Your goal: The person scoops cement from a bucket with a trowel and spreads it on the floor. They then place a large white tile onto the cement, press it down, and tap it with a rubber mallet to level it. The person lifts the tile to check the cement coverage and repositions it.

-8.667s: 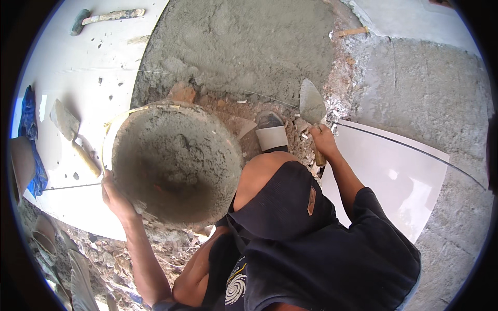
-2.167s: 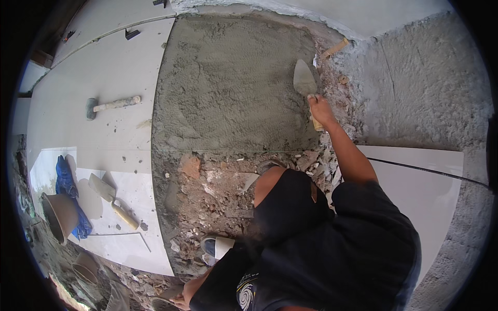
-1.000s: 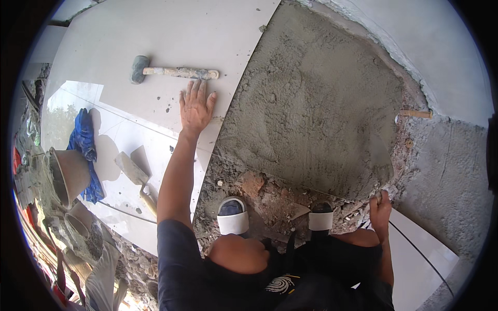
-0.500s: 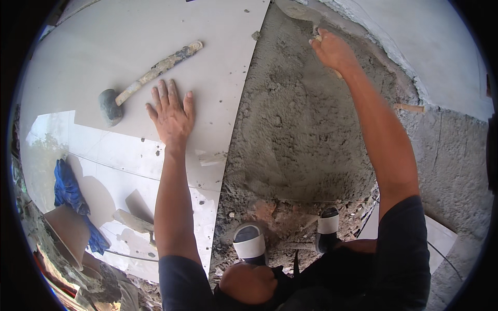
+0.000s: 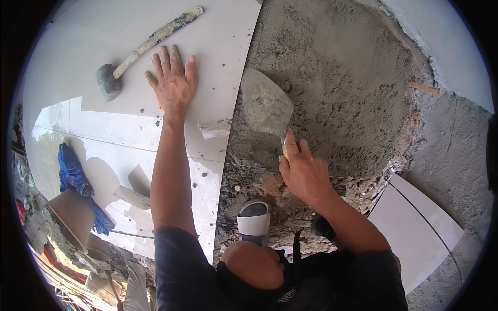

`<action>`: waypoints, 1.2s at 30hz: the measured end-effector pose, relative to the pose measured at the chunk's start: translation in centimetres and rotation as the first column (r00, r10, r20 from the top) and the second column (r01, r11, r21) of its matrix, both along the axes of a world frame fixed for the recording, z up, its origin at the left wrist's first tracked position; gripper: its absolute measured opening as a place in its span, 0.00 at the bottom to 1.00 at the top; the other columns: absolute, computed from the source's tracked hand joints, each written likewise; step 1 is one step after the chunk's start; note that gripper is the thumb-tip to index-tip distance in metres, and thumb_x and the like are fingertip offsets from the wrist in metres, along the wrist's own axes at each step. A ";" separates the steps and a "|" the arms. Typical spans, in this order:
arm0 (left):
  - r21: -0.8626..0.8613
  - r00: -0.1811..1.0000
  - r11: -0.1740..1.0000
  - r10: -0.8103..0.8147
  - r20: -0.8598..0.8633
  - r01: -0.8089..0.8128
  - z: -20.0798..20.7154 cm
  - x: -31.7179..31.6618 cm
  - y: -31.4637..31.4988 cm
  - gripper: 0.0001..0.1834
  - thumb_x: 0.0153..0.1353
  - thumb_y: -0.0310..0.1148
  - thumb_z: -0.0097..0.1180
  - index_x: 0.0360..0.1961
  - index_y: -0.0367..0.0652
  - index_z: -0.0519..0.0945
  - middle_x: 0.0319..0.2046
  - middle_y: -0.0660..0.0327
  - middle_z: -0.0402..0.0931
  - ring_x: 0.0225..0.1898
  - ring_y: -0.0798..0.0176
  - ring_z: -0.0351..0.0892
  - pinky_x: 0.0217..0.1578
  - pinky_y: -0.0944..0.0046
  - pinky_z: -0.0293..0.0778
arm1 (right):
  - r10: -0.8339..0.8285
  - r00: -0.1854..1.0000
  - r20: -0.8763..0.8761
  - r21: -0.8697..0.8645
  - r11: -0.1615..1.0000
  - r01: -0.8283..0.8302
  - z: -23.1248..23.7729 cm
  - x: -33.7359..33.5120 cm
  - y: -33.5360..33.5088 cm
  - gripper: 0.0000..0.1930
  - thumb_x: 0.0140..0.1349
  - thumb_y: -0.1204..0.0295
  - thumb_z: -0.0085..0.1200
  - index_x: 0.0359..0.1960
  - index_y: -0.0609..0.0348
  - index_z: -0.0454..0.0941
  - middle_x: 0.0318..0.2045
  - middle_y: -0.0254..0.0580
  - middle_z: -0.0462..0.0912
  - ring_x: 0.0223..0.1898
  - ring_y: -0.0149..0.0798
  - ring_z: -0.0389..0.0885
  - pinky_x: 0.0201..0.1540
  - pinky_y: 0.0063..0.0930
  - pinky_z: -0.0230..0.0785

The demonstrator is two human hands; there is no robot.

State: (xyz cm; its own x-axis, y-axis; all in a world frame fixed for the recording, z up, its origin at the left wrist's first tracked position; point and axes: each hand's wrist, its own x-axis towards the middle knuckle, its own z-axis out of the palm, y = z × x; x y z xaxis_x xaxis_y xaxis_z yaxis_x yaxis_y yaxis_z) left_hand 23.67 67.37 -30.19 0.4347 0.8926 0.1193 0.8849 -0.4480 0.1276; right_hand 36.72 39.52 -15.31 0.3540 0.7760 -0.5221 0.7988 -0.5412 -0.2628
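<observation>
My right hand (image 5: 306,168) is closed round the handle of a trowel (image 5: 265,102), whose broad blade, smeared with mortar, lies over the wet mortar bed (image 5: 332,83) beside the tile edge. Flat on the large pale tile (image 5: 119,31) rests my left hand (image 5: 175,85), fingers spread and holding nothing. Just beyond its fingertips is a rubber mallet (image 5: 109,83) with a dark head and a mortar-crusted handle.
A blue cloth or glove (image 5: 72,168) and a second trowel-like tool (image 5: 134,197) lie on the tile at left. A thin string (image 5: 249,165) crosses the work. A cut pale tile piece (image 5: 415,228) sits at right, and a wood strip (image 5: 425,88) by the rough edge.
My right hand has drawn the trowel back from the far end of the mortar towards me and to the left. My left hand stays on the tile; the view has shifted slightly.
</observation>
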 end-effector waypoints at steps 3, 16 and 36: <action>-0.025 0.999 0.999 -0.028 0.037 0.029 -0.7 0.4 -0.1 0.37 0.69 0.61 0.24 0.70 0.47 0.57 0.71 0.54 0.50 0.73 0.49 0.40 0.68 0.38 0.36 | 0.077 0.997 -0.020 0.082 0.994 -0.075 0.6 -4.5 -5.6 0.29 0.60 0.65 0.52 0.63 0.63 0.63 0.36 0.50 0.74 0.25 0.52 0.80 0.28 0.44 0.75; -0.155 0.728 0.857 -0.306 0.613 0.491 5.5 11.2 -11.0 0.42 0.67 0.61 0.32 0.68 0.35 0.56 0.68 0.44 0.52 0.72 0.42 0.42 0.69 0.43 0.36 | -0.097 0.995 0.029 -0.217 0.971 0.101 11.0 7.9 -21.4 0.26 0.56 0.67 0.56 0.56 0.62 0.67 0.39 0.53 0.75 0.32 0.59 0.79 0.32 0.47 0.73; -0.270 0.681 0.892 -0.055 0.730 0.362 7.3 -3.2 -18.4 0.22 0.70 0.42 0.39 0.56 0.40 0.73 0.56 0.54 0.73 0.66 0.50 0.61 0.67 0.45 0.42 | -0.061 0.987 -0.148 0.075 0.994 0.073 5.7 7.0 -10.1 0.24 0.61 0.70 0.52 0.59 0.61 0.64 0.42 0.58 0.73 0.41 0.60 0.78 0.39 0.46 0.71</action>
State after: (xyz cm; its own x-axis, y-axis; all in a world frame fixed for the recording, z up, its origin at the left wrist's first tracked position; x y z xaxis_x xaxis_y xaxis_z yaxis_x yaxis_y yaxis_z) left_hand 20.50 48.99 -22.88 0.5431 0.8260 0.1509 0.3593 -0.3910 0.8473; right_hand 43.70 29.38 -9.57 0.3311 0.7947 -0.5088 0.7116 -0.5644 -0.4185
